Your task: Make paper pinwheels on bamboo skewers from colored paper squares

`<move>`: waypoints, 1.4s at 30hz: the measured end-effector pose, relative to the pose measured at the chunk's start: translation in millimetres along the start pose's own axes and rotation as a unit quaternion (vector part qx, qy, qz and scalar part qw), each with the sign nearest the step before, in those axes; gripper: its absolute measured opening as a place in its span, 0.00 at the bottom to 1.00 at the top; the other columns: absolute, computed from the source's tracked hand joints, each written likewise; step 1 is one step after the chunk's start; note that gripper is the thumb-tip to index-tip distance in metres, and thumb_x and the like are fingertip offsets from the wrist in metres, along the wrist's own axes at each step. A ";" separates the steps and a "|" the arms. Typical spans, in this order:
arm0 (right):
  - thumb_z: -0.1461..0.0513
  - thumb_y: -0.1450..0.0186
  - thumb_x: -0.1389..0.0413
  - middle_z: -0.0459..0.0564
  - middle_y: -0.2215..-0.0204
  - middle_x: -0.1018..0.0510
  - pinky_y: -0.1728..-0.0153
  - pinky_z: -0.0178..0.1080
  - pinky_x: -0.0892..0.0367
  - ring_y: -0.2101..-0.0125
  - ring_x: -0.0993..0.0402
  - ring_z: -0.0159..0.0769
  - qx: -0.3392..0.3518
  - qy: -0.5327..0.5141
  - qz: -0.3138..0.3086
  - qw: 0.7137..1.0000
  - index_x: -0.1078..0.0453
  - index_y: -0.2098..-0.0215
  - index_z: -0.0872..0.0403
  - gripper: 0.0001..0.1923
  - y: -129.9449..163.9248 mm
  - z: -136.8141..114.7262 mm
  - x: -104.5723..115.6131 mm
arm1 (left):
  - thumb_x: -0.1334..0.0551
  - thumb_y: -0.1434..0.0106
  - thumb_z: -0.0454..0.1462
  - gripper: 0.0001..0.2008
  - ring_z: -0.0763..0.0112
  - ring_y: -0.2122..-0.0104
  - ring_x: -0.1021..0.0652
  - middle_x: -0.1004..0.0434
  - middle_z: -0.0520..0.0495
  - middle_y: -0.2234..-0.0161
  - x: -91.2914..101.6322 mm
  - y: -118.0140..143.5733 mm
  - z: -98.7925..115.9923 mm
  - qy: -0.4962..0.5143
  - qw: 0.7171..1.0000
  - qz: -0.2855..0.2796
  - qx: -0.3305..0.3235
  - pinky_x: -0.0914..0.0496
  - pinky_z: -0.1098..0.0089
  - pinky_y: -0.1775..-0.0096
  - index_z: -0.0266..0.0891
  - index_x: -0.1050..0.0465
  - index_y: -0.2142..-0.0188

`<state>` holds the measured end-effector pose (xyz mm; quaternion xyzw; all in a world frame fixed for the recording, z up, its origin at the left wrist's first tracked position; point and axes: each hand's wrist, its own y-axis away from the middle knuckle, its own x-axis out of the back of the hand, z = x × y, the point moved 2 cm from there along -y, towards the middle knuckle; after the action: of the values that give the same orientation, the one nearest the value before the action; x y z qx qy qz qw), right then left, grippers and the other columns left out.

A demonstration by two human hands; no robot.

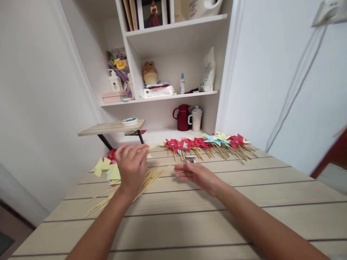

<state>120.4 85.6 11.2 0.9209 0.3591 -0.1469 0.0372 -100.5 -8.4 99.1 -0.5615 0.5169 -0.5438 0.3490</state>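
Note:
My left hand [131,166] is raised over the left part of the table, its fingers closed. Pale yellow paper points [153,146] stick out past the fingertips, apparently from a pinwheel mostly hidden by the hand. Beneath the left forearm lies a loose bundle of thin bamboo sticks [151,180]. My right hand [193,174] hovers near the middle with its fingers stretched out and nothing visible in them. Just behind it is a small grey-and-white box [190,159], partly covered by the hand. Left of my left hand are a stack of yellow paper squares [114,173] and a yellow pinwheel [102,166].
Red, blue and yellow pinwheels on sticks [200,143] lie in a row along the table's back. A small raised stand [108,128] holds a round tin [129,121]. Behind are a red jug [183,118], a pale cup [196,119] and white shelves [176,29].

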 end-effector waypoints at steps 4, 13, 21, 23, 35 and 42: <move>0.43 0.35 0.45 0.55 0.58 0.19 0.53 0.43 0.30 0.59 0.22 0.39 -0.054 -0.162 -0.020 0.985 0.27 0.55 0.53 0.24 -1.3 7.5 -10.3 | 0.40 0.34 0.28 0.11 0.63 0.58 0.21 0.15 0.47 0.58 -13.5 15.1 64.9 0.031 0.990 0.002 -0.137 0.43 0.53 0.43 0.39 0.23 0.55; 0.59 0.47 0.30 0.49 0.69 0.17 0.63 0.35 0.31 0.69 0.23 0.34 0.072 -0.182 0.075 0.978 0.24 0.63 0.55 0.15 -3.1 -6.7 -1.5 | 0.41 0.33 0.28 0.11 0.64 0.56 0.22 0.16 0.45 0.58 -49.7 45.6 99.5 0.080 0.976 -0.042 -0.198 0.42 0.54 0.41 0.38 0.23 0.54; 0.55 0.49 0.31 0.51 0.74 0.18 0.72 0.35 0.33 0.74 0.25 0.36 0.079 -0.056 0.188 0.977 0.24 0.69 0.57 0.15 -8.2 -8.3 27.7 | 0.46 0.30 0.41 0.17 0.58 0.53 0.24 0.26 0.39 0.52 -66.0 67.5 63.8 0.184 0.966 -0.044 0.175 0.33 0.54 0.49 0.43 0.29 0.44; 0.55 0.48 0.32 0.51 0.74 0.18 0.72 0.35 0.33 0.73 0.24 0.36 0.074 -0.051 0.188 0.978 0.24 0.68 0.57 0.15 -7.7 -8.7 30.5 | 0.49 0.29 0.48 0.22 0.63 0.62 0.22 0.25 0.41 0.56 -75.6 79.8 50.1 0.273 0.887 -0.055 0.369 0.28 0.59 0.56 0.42 0.32 0.43; 0.51 0.48 0.34 0.48 0.73 0.19 0.69 0.38 0.34 0.70 0.25 0.39 0.103 0.004 0.194 0.976 0.28 0.69 0.53 0.17 -7.6 -2.8 26.6 | 0.50 0.37 0.63 0.38 0.67 0.73 0.24 0.21 0.43 0.69 -87.2 88.2 63.1 0.597 0.565 -0.186 0.539 0.30 0.65 0.66 0.33 0.28 0.49; 0.49 0.47 0.35 0.43 0.79 0.27 0.75 0.34 0.43 0.78 0.37 0.32 0.109 0.041 0.202 0.972 0.33 0.74 0.52 0.18 -5.9 -2.9 30.9 | 0.49 0.35 0.59 0.31 0.68 0.74 0.25 0.22 0.44 0.71 -86.2 87.5 80.9 0.630 0.543 -0.258 0.492 0.31 0.66 0.67 0.34 0.24 0.59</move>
<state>138.7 110.5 5.0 0.9780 0.1489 -0.1372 -0.0497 -28.6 41.2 -19.3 0.0760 0.0876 -0.9933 0.0000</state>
